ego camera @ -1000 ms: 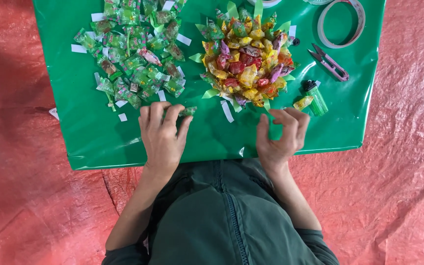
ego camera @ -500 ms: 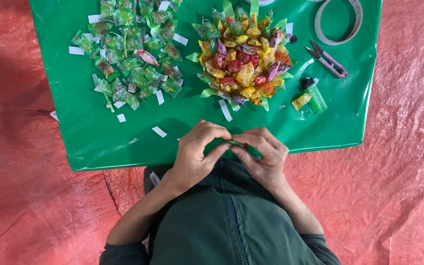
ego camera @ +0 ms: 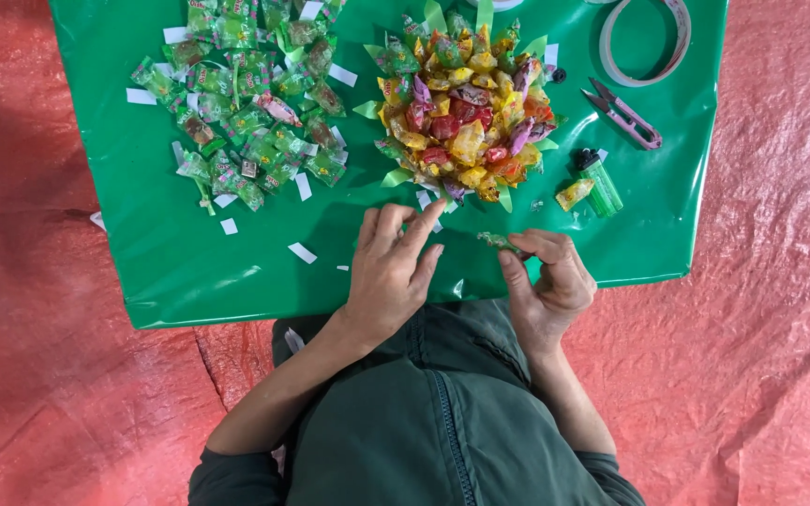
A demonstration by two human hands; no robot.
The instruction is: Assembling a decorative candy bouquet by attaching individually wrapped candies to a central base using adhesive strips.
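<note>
My right hand point(ego camera: 547, 277) pinches a small green-wrapped candy point(ego camera: 498, 241) between thumb and fingers, just above the near edge of the green sheet point(ego camera: 189, 272). My left hand point(ego camera: 392, 267) hovers beside it with fingers spread, fingertips reaching toward a white paper strip point(ego camera: 427, 200) below the round bouquet of colourful wrapped candies point(ego camera: 461, 122). A loose pile of green-wrapped candies point(ego camera: 246, 103) lies at the far left of the sheet.
A tape roll point(ego camera: 644, 42) and pink thread snips point(ego camera: 625, 114) lie at the far right. A green lighter point(ego camera: 600, 183) and a yellow candy point(ego camera: 574, 194) sit near them. White paper strips point(ego camera: 302, 252) are scattered about. A red tarp point(ego camera: 780, 309) surrounds the sheet.
My hands were apart at the sheet's edge, came together in front of me, and have now separated; the right one holds a green candy and the left reaches forward.
</note>
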